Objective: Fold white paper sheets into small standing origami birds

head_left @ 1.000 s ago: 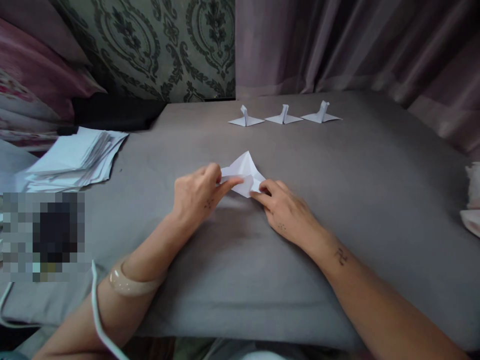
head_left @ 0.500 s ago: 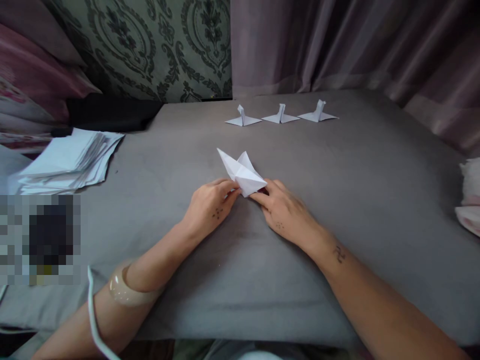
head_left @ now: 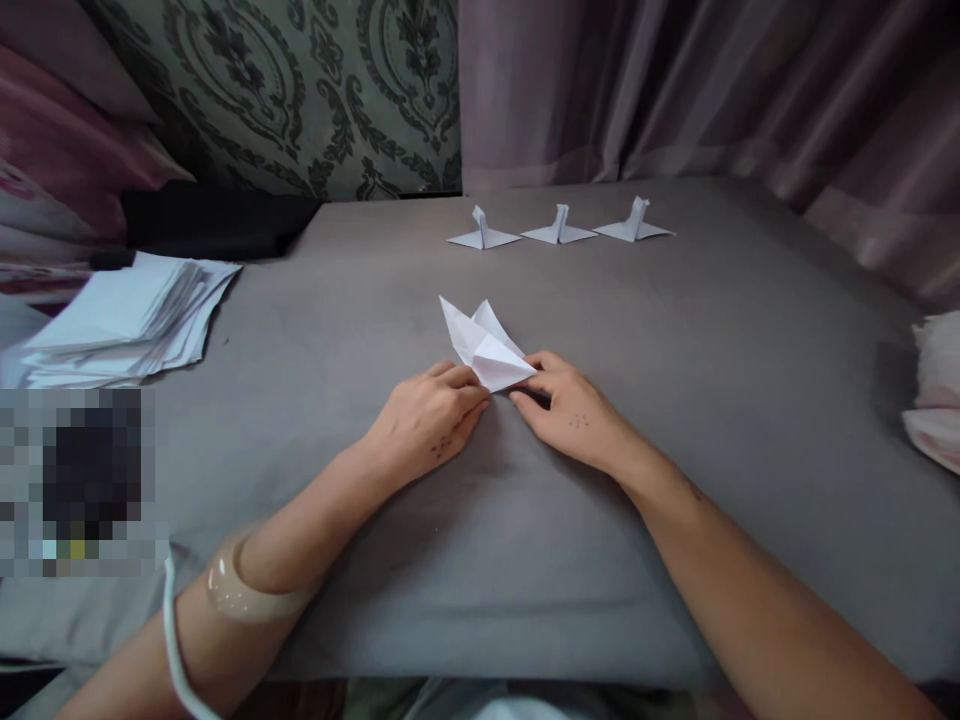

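A partly folded white origami paper (head_left: 499, 360) is held low over the grey cloth, with pointed flaps sticking up at its far side. My left hand (head_left: 435, 410) pinches its near left corner between thumb and fingers. On the other side, my right hand (head_left: 570, 405) has its fingers at the right point of the paper, partly under it. The right thumb is apart from the index finger and lies just below the paper's edge. The right fingertips are partly hidden by the paper.
Three folded paper figures (head_left: 559, 228) stand in a row at the back of the grey-covered surface (head_left: 337, 290). A stack of white paper sheets (head_left: 135, 315) lies at the left, before a black item (head_left: 217, 220). A white cable (head_left: 172, 630) crosses my left forearm.
My right hand has turned and its thumb has drawn away from the paper's near edge. My left fingers have closed further over the left corner, and the paper has tilted slightly.
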